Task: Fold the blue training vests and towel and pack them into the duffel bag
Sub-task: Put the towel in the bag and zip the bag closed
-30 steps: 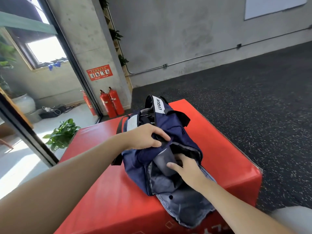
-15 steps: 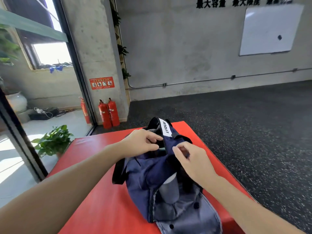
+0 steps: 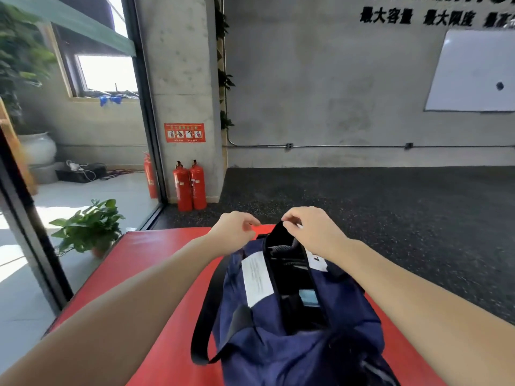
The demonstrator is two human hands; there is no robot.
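The navy duffel bag (image 3: 292, 344) lies lengthwise on the red padded platform (image 3: 156, 274), its top opening gaping. Dark folded fabric and a small patch of light blue (image 3: 308, 298) show inside. My right hand (image 3: 312, 232) pinches the black edge of the opening at the bag's far end and lifts it. My left hand (image 3: 234, 229) hovers just left of that end with its fingers curled and thumb near the fingertips. Whether it holds anything is too small to tell. A white label (image 3: 256, 277) sits on the bag's left side.
A black shoulder strap (image 3: 203, 316) loops off the bag's left side onto the platform. Red fire extinguishers (image 3: 189, 188) stand by the concrete pillar beyond. A potted plant (image 3: 89, 227) sits left of the platform, behind glass. Dark speckled floor lies to the right.
The view has tilted up and the bag sits lower in frame. Both hands moved to the bag's far end. The grey flap near me is out of sight.
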